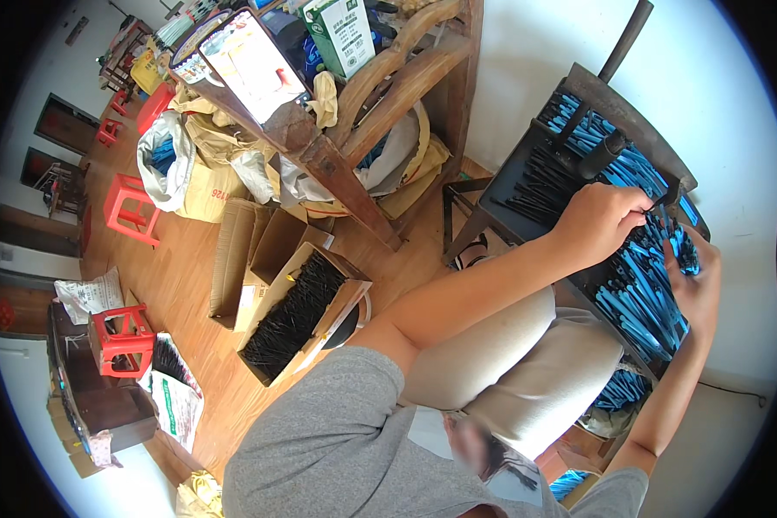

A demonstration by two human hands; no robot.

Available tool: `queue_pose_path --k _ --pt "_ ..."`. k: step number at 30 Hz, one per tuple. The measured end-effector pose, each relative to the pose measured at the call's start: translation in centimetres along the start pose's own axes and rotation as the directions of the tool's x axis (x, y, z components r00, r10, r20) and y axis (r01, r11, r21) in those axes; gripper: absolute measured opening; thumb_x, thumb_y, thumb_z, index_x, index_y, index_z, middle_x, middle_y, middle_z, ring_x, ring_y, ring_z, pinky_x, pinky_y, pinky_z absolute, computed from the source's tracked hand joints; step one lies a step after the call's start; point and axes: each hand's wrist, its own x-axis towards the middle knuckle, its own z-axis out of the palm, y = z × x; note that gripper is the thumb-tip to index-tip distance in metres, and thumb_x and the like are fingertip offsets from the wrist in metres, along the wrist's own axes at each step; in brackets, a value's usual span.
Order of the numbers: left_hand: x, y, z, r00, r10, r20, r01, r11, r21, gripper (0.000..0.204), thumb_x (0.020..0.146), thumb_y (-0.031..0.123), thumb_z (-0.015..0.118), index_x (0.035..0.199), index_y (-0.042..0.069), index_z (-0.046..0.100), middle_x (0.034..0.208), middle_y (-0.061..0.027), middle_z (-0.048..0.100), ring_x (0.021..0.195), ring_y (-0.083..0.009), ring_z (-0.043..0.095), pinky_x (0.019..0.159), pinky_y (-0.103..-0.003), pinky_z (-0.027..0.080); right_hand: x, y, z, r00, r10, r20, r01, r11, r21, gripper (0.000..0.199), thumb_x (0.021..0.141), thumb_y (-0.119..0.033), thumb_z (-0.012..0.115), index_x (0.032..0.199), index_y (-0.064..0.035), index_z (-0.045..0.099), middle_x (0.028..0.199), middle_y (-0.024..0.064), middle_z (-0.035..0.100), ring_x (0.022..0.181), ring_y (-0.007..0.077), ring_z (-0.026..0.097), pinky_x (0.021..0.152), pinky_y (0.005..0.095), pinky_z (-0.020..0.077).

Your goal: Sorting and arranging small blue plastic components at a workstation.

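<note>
My left hand (pixel 603 223) is closed in a pinch at the dark metal head of a bench tool (pixel 603 155); what its fingertips hold is too small to make out. Close on the right, my right hand (pixel 699 281) grips a small bunch of slender blue pieces (pixel 685 254), its fingers curled round them. More slender blue pieces (pixel 634 306) lie loosely heaped on the dark work tray just below both hands. Left of the tool's post, slender black pieces (pixel 540 186) fill another part of the tray (pixel 514 203). Another blue heap (pixel 570 112) lies behind.
On the floor to my left stands a cardboard box (pixel 311 345) of black pieces, beside other opened cartons (pixel 237 259). A wooden frame (pixel 350 181) carries a lit phone (pixel 255 65) and a green-white box (pixel 341 39). Sacks (pixel 207 181) and red stools (pixel 134 207) stand beyond.
</note>
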Motion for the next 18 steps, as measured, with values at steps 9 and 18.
queue_pose_path --k 9,18 --pt "-0.08 -0.19 0.11 1.000 0.011 -0.017 -0.011 1.000 0.004 0.012 0.075 0.006 0.068 0.085 0.001 0.062 0.073 -0.0153 0.064 0.067 -0.0319 0.062 0.059 -0.037 0.049 0.27 -1.09 -0.31 1.000 0.016 0.012 -0.016 0.999 -0.035 0.027 0.075 -0.004 0.070 0.100 0.0042 0.062 0.085 0.0158 0.066 0.075 0.0182 0.060 0.075 0.0293 0.0458" --pt "0.05 0.05 0.01 1.000 -0.002 -0.011 0.002 1.000 -0.007 0.012 0.075 0.005 0.068 0.085 0.001 0.063 0.073 -0.0158 0.064 0.067 -0.0321 0.062 0.058 -0.037 0.049 0.02 -0.67 -0.33 1.000 0.011 0.014 -0.011 0.999 -0.049 0.029 0.074 -0.004 0.070 0.102 0.0018 0.062 0.089 0.0156 0.066 0.079 0.0220 0.060 0.078 0.0306 0.0450"
